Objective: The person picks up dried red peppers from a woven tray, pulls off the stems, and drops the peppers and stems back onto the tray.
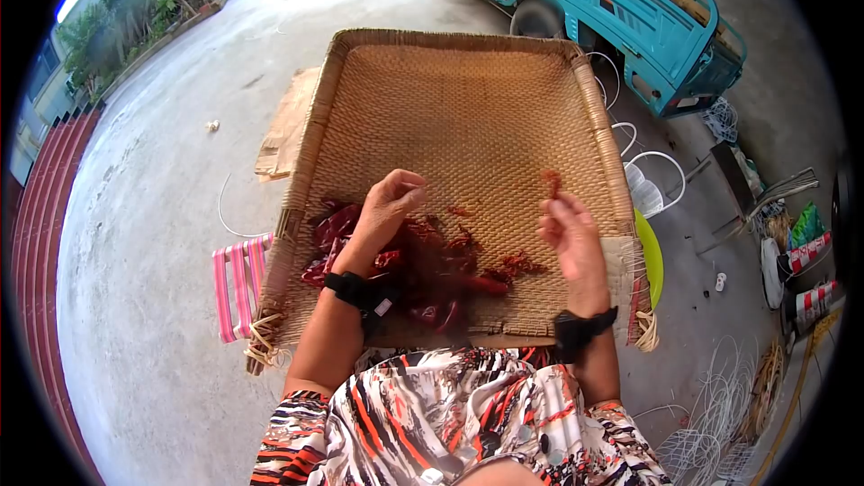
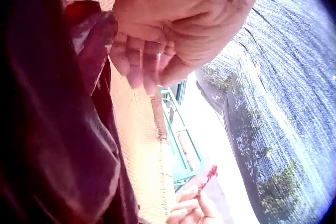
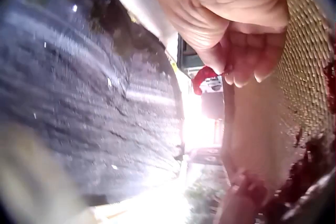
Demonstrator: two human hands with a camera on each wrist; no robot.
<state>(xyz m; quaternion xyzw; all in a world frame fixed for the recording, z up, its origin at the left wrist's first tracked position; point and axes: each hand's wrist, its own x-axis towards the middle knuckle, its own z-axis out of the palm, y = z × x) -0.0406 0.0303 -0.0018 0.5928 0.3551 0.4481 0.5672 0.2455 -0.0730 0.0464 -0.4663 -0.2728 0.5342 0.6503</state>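
Dark red dried chillies (image 1: 436, 261) lie in a loose heap on the near left part of a woven tray (image 1: 468, 108); some loom large in the left wrist view (image 2: 73, 129). Above the heap, the left hand (image 1: 387, 207) has its fingers curled towards the thumb, and nothing shows in them (image 2: 178, 24). Over the right side of the tray, the right hand (image 1: 574, 238) pinches one small red chilli (image 1: 551, 183) between thumb and fingers. That chilli (image 3: 202, 79) sticks out past the fingertips of the right hand (image 3: 231, 29) in the right wrist view.
A pink striped stool (image 1: 241, 288) and a wooden board (image 1: 286, 130) are left of the tray. To its right are a lime-green basin (image 1: 648, 256), a white bucket (image 1: 645, 193) and tangled wire (image 1: 720, 414). A teal cargo vehicle (image 1: 612, 9) stands beyond.
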